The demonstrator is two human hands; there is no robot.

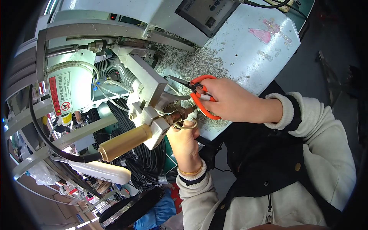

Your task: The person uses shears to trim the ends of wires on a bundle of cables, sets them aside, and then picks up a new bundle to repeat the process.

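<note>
My right hand (235,100) is closed round long-nose pliers with orange-red handles (200,105). Their slim dark jaws point left, over the worktable. Just below, my left hand (183,143) reaches up to the brown metal tip (179,115) of a machine head, its fingers bent together. A thin curved metal ring (188,126) crosses in front of those fingers. What they pinch, if anything, is hidden behind the tip and ring. A gold-coloured cylinder (124,143) with a black cable forms the lower end of the machine head.
Many small silvery bits (207,63) lie scattered over the white worktable (245,50). A grey control box (209,17) stands at the back. To the left, a red and white heat warning label (60,94) marks the machine. Coiled black cables (143,161) hang beneath it.
</note>
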